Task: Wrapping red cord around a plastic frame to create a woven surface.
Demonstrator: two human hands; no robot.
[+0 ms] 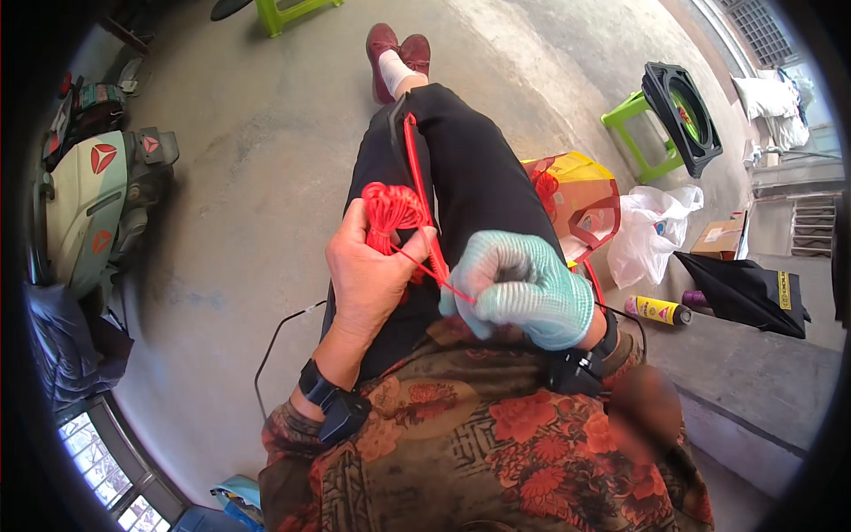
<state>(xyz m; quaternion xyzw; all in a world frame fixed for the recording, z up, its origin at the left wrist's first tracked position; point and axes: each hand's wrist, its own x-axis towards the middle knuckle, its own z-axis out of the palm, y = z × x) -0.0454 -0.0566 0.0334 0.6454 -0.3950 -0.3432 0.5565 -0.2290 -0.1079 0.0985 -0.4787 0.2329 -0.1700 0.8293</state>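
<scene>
A looped bundle of thin red cord [393,211] sits in my bare left hand [357,275], closed around its lower end. From the bundle a single red strand [424,269] runs across to my right hand [527,288]. That hand wears a pale green-white knitted glove, and its fingers are curled in a pinch on the strand. Between my black-trousered legs stands a thin black piece [399,133], partly hidden by my hands. Red cord wrapping [413,164] runs along its side, down behind the strand.
At my right thigh is a red-yellow bag [585,208] with red cord inside, beside a white plastic bag [651,230]. A yellow can [658,309] and a black umbrella [745,293] lie on a ledge. A green stool [643,142] bears a black frame. Left stands a scooter [97,208].
</scene>
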